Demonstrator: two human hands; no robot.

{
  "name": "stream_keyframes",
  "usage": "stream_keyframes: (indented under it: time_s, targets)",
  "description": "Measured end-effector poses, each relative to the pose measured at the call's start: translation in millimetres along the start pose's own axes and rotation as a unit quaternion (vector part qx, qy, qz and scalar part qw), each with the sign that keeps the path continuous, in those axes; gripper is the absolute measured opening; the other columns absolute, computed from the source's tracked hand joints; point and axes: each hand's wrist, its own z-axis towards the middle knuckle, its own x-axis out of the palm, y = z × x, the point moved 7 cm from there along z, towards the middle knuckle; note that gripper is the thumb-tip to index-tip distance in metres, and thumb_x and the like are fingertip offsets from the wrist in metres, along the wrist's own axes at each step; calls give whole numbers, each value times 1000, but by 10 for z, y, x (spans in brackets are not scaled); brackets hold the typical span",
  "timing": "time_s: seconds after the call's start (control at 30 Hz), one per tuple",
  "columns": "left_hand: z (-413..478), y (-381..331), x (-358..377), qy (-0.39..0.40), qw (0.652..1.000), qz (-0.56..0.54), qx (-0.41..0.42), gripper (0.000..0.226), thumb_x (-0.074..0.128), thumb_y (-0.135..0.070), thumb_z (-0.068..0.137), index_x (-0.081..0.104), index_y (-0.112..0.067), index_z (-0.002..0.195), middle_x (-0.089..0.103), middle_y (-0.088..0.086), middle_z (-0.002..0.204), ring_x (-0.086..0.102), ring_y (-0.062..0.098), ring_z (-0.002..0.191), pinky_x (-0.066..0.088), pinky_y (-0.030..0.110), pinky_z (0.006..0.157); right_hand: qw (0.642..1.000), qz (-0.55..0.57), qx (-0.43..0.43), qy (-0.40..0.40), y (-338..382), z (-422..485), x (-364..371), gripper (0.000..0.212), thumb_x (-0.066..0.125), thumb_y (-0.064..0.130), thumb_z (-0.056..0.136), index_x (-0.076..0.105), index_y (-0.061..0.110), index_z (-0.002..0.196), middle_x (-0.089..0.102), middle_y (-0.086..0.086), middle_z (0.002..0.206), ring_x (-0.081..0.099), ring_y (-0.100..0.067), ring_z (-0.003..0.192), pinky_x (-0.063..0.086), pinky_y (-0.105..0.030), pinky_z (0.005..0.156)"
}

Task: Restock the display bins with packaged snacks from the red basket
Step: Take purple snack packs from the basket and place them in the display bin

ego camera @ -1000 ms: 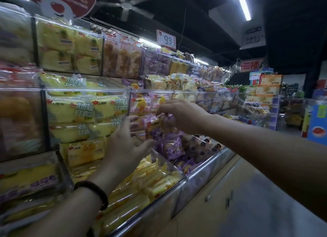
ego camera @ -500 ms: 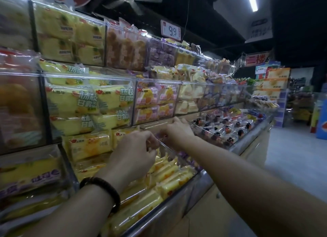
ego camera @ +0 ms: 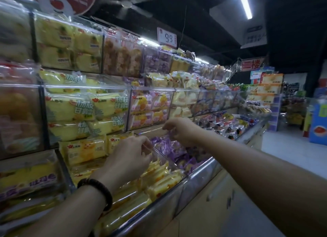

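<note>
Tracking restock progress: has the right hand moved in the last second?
Yes. The right hand dropped from before the pink-pack bin to the purple packets below.

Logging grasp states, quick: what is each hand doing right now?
Left hand: fingers curled, pinching the top of the clear bin divider.
Right hand: fingers curled, pinching a purple snack packet.

The shelf (ego camera: 198, 174) rises in tiers of clear plastic bins (ego camera: 152, 90). In the lowest tier, yellow packets (ego camera: 159, 182) fill the near bin and purple packets (ego camera: 164, 148) the next, with a clear divider (ego camera: 165, 158) between them. Above sit green-lettered yellow packs (ego camera: 74, 111), with pink-and-orange packs (ego camera: 150, 105) beside them.
</note>
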Motion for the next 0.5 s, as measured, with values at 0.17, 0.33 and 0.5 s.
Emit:
stream_keyframes:
  time_s: [0.17,0.33,0.5]
  targets:
    - [-251,-416,-216,14,998,-55,30,17,75,-34,94,70,-35,110,66,-16,102,64,-1,87,57,21,74,1000,-1,-14,-11,193,-754,-619,18,73,18,95,75,18,112,74,3,108,69,-14,99,57,-32,92]
    - [-887,-856,-375,68,991,-110,29,15,74,-35,96,69,-37,111,68,-19,98,68,-1,83,52,16,64,1000,29,-4,12,449,-1526,-761,18,74,31,94,76,22,109,74,6,99,70,-11,90,59,-31,83]
    - [-1660,-1044,-312,120,983,-138,-3,16,75,-34,96,70,-32,111,70,-18,98,66,-3,86,50,14,66,998,46,-3,41,727,-2251,-627,17,73,35,95,77,23,107,73,5,98,68,-11,89,57,-29,81]
